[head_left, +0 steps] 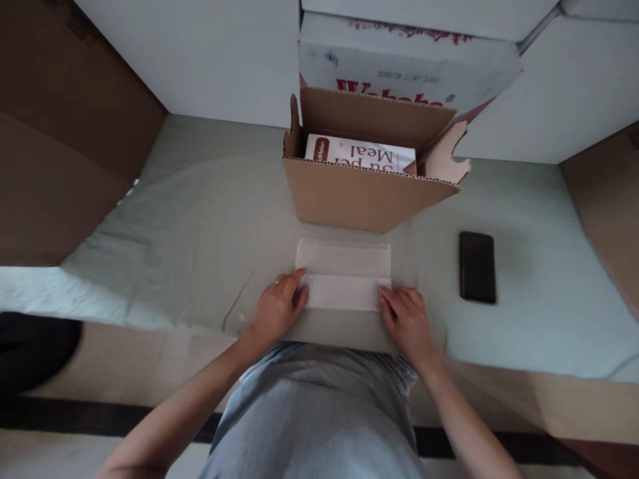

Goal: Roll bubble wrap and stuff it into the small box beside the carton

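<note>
A whitish, see-through plastic bag (344,283) lies flat on the green cloth near the front edge, its lower part folded over in a paler band. My left hand (280,303), with a ring on one finger, pinches the left edge at the fold. At the right edge my right hand (407,319) has its thumb and fingers closed on the same bag. Just behind it stands an open cardboard box (367,196), flaps up. Inside that box sits a white carton (359,152) printed "Super Meal", its lower part hidden.
A black phone (478,267) lies on the cloth (200,199) to the right. Large brown cartons (64,133) stand at the left and right sides. White boxes (210,60) and a red-lettered carton (414,60) form a wall at the back.
</note>
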`<state>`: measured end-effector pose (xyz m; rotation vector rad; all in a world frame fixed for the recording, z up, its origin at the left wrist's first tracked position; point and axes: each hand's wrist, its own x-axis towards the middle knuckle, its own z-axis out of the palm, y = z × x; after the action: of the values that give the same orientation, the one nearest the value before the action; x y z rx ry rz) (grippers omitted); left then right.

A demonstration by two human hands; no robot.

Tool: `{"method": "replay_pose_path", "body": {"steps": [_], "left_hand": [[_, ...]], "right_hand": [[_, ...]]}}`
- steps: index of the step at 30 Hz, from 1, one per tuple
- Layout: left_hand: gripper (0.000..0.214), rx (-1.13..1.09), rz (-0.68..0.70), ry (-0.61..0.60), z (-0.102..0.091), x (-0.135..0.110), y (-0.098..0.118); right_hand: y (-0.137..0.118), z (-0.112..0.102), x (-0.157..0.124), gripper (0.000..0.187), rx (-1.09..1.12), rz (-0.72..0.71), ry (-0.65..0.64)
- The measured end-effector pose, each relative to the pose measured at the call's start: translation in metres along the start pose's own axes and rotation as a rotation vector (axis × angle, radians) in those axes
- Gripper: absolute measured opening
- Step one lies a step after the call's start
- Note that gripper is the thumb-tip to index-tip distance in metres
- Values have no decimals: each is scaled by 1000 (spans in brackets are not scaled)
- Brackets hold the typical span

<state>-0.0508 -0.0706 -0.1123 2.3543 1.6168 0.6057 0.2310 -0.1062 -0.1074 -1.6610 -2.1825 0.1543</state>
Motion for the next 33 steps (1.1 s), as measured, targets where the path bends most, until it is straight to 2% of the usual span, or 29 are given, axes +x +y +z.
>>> {"method": "replay_pose_path", "body": {"steps": [2,4,7,9,13,17,20,27,33], "left_hand": [[40,-1,40,49,1,1,-2],[40,-32,189,38,0,2,-7],[35,-103,456,-144,-5,5,-13],[35,-130,498,-252,-9,6,-15],[53,-176,459,-335,-13,6,-17],[41,-257,446,-276,-12,8,-19],[30,-337,439,-217,-13,13,-20],[29,-337,303,-215,-17,20,-23],[25,-425,221,-252,-22,29,-28]], "right_hand": [[1,0,1,27,0,1,-22],[2,0,2,27,15,-2,-40],[5,-2,4,28,53,13,-71],[5,-6,6,28,73,21,-79],[1,-14,9,39,45,-46,-75],[-3,-12,7,44,5,-200,-203],[-2,-6,9,42,38,-240,-217],[11,-5,23,34,446,-79,-97],[22,-4,27,31,473,-10,-111]]}}
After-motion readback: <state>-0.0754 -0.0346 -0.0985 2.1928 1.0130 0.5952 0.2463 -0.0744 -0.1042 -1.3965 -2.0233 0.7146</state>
